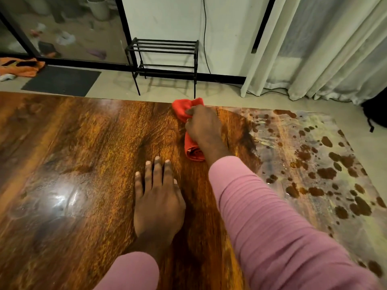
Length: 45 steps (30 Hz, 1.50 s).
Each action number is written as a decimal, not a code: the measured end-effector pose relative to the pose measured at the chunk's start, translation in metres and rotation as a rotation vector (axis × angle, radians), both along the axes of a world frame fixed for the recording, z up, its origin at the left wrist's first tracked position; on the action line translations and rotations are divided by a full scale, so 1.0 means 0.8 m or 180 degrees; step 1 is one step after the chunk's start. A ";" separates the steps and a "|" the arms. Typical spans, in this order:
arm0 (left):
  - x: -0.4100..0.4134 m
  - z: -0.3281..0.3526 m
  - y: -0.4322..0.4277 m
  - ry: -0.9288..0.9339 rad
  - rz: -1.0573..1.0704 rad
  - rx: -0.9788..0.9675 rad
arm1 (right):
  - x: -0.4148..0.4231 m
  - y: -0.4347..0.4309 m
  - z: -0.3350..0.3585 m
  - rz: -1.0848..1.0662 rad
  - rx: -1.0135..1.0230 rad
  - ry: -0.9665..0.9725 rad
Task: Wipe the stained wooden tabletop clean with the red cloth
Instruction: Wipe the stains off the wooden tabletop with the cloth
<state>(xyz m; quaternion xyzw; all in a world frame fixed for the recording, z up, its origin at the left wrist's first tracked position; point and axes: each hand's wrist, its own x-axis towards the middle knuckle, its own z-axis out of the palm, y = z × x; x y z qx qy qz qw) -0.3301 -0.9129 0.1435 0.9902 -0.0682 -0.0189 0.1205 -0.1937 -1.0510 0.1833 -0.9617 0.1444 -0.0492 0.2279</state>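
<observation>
**One red cloth (194,151) vs. a blotchy table (62,143)**

Head view: the right hand (204,124) has its fingers curled tight round the bunched cloth, pressing it on the wood near the far edge, just beside the stained patch. Dark brown blotches (326,173) cover the table's right end. The left hand (157,203) lies flat, fingers straight, holding nothing.

Wooden tabletop (73,164): 1. Red cloth (181,109): 1. Hands: 2 (left hand (156,206), right hand (204,126)). Pink sleeves (272,216): 2. Black metal rack (165,57): 1. Dark floor mat (60,80): 1. Orange floor cloth (21,66): 1. Black cable (204,38): 1.
</observation>
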 end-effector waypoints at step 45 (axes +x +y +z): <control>-0.018 -0.005 -0.144 0.0041 -0.0858 -0.0202 | -0.077 -0.214 -0.017 -0.0615 -0.0143 0.0047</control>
